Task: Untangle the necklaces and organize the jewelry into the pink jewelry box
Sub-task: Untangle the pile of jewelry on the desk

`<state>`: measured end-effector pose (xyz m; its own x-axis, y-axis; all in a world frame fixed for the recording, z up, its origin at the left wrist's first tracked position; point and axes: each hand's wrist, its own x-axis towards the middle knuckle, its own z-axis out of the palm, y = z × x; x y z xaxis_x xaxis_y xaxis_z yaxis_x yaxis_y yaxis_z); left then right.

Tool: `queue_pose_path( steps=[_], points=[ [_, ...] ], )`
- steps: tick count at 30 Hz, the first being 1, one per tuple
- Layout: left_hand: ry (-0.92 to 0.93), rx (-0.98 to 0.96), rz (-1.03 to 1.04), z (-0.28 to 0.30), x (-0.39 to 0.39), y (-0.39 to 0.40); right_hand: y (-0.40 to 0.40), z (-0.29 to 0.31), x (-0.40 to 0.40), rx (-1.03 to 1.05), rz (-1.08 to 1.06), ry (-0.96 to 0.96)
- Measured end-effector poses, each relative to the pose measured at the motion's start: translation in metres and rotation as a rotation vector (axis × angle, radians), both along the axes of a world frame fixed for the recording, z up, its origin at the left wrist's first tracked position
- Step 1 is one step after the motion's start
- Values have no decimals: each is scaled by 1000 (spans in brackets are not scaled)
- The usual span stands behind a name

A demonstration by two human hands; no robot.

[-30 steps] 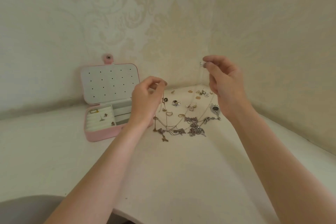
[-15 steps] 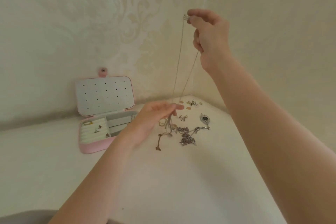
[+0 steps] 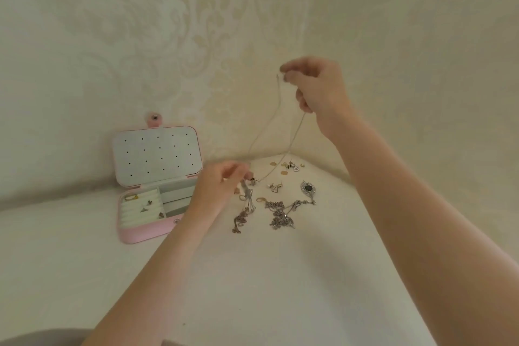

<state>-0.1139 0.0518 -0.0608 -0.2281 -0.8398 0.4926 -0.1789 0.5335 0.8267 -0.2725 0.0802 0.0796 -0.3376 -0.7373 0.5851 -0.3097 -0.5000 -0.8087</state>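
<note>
My right hand [image 3: 317, 90] is raised and pinches the top of a thin silver chain necklace [image 3: 295, 137] that hangs in two strands down to the table. My left hand [image 3: 222, 185] is low, right of the pink jewelry box [image 3: 146, 233], and pinches a hanging bunch of chains [image 3: 247, 196] whose lower end lies on the table. The box stands open, its white dotted lid [image 3: 157, 157] upright, with several rings in its ring rolls. A tangled heap of silver necklaces [image 3: 280, 213] lies to the right of the left hand.
Loose earrings and small gold pieces [image 3: 289, 167] are scattered near the wall corner. A silver pendant with a dark stone [image 3: 308, 188] lies right of the heap. The white table [image 3: 252, 289] meets patterned walls behind and to the right.
My right hand went up with the thin chain, then came down somewhat. My left hand dropped toward the table with the bunch of chains. The view shifted.
</note>
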Motion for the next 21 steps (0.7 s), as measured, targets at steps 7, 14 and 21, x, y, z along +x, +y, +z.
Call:
queue_pose_path(
  steps=[7, 14, 21],
  points=[
    [552, 543, -183, 21, 5, 7, 15, -14, -24, 42, -101, -186],
    [149, 408, -104, 10, 11, 10, 13, -14, -26, -40, -216, -355],
    [-62, 88, 203, 5, 16, 1, 19, -41, -33, 306, -263, 3]
  ],
)
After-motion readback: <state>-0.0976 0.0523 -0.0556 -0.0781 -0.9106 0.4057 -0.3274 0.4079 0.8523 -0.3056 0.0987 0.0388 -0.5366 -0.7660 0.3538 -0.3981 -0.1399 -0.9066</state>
